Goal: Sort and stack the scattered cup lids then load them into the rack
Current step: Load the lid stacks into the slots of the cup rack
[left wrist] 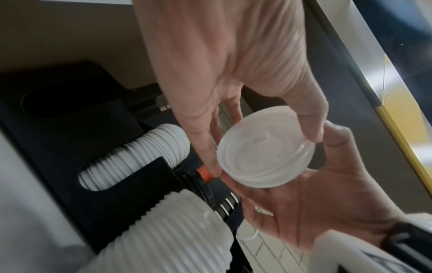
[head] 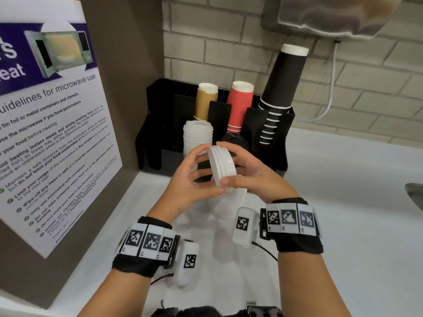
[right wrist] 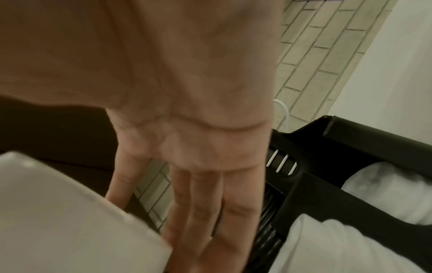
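A short stack of white cup lids (head: pixel 221 165) is held on edge above the counter, in front of the black rack (head: pixel 280 143). My left hand (head: pixel 203 171) grips its left rim with thumb and curled fingers. From the right, my right hand (head: pixel 239 167) holds it, thumb across the near rim and fingers behind. The left wrist view shows the lids (left wrist: pixel 266 149) pinched by the left hand, with the right hand (left wrist: pixel 315 212) under them. In the right wrist view the right hand's fingers (right wrist: pixel 210 212) lie straight beside a lid (right wrist: pixel 70 212).
The rack holds a ribbed column of white lids (head: pixel 198 136), black lids (head: pixel 233 139), and brown (head: pixel 206 101), red (head: pixel 240 104) and black cups (head: pixel 283 83). Another white lid stack (head: pixel 229 205) stands on the white counter under my hands. A poster panel (head: pixel 52 133) walls the left; a sink edge (head: pixel 415 195) lies right.
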A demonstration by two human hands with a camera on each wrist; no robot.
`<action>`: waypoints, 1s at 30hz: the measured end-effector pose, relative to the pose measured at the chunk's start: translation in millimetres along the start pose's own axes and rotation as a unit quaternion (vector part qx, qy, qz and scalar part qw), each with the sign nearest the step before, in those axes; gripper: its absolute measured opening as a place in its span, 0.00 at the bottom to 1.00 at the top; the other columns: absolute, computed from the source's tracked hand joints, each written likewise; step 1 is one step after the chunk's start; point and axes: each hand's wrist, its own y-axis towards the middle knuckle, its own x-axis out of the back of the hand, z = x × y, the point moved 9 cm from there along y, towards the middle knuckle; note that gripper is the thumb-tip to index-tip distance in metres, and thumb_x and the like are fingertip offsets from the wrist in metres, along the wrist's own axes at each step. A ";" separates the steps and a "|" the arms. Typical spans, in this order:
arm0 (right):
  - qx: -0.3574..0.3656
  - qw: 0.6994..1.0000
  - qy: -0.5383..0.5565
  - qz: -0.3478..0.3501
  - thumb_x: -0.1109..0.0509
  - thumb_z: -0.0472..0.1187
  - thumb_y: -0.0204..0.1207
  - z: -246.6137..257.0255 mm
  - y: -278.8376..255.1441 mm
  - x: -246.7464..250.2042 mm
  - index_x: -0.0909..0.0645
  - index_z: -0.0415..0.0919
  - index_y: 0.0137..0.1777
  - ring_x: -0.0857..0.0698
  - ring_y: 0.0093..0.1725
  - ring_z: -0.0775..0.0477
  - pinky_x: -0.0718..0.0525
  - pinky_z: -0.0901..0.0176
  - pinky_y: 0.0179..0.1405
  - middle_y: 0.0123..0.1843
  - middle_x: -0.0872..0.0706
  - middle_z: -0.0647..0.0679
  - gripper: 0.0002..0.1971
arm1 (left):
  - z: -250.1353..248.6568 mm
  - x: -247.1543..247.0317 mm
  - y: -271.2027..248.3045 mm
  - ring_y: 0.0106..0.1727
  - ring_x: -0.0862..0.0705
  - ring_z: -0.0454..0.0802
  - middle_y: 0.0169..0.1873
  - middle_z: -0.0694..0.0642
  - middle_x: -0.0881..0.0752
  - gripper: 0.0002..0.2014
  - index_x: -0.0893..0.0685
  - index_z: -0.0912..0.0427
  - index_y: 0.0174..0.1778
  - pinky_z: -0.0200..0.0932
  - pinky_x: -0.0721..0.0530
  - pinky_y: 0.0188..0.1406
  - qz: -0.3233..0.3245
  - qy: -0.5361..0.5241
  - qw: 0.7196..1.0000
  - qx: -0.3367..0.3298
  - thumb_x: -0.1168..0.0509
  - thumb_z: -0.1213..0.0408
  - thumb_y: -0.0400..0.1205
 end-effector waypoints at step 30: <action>-0.186 0.838 -0.493 -0.140 0.19 0.53 0.58 -62.6 39.5 151.5 0.33 0.65 0.72 0.31 0.71 0.40 0.36 0.40 0.69 0.69 0.24 0.47 0.40 | -5.3 49.8 -1.7 0.58 0.15 0.44 0.61 0.48 0.20 0.24 0.23 0.39 0.63 0.29 0.18 0.52 -0.125 0.082 0.989 -0.017 0.27 0.68 0.77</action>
